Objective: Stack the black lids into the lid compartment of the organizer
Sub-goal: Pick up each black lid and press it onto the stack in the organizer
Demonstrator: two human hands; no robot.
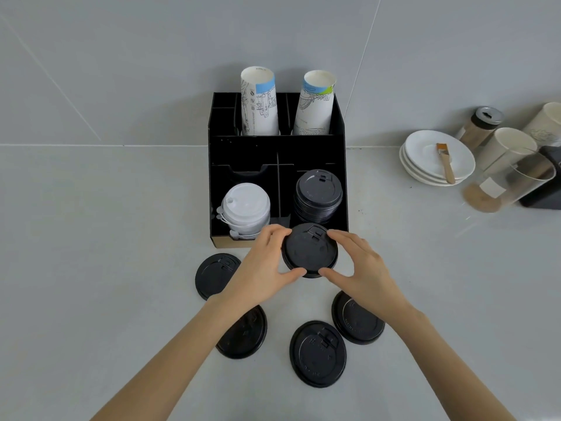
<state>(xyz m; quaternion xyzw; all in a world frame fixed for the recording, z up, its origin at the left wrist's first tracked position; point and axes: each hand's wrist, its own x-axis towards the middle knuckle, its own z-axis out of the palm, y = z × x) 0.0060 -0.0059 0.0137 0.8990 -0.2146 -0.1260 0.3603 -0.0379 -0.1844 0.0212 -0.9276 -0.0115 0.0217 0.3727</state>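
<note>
A black organizer (218,189) stands against the wall on the grey counter. Its front right compartment holds a tall stack of black lids (318,196). Just in front of the organizer, my left hand (264,268) and my right hand (361,268) grip a black lid (308,250) from either side, thumbs at its near edge. Several loose black lids lie flat on the counter nearer me: one at the left (212,275), one under my left forearm (246,335), one in the middle (317,354), one under my right wrist (356,320).
White lids (246,208) fill the organizer's front left compartment, and two stacks of paper cups (259,101) stand in its back compartments. At the right are stacked white plates (425,159) with a brush (445,162), jars and a clear container (513,177).
</note>
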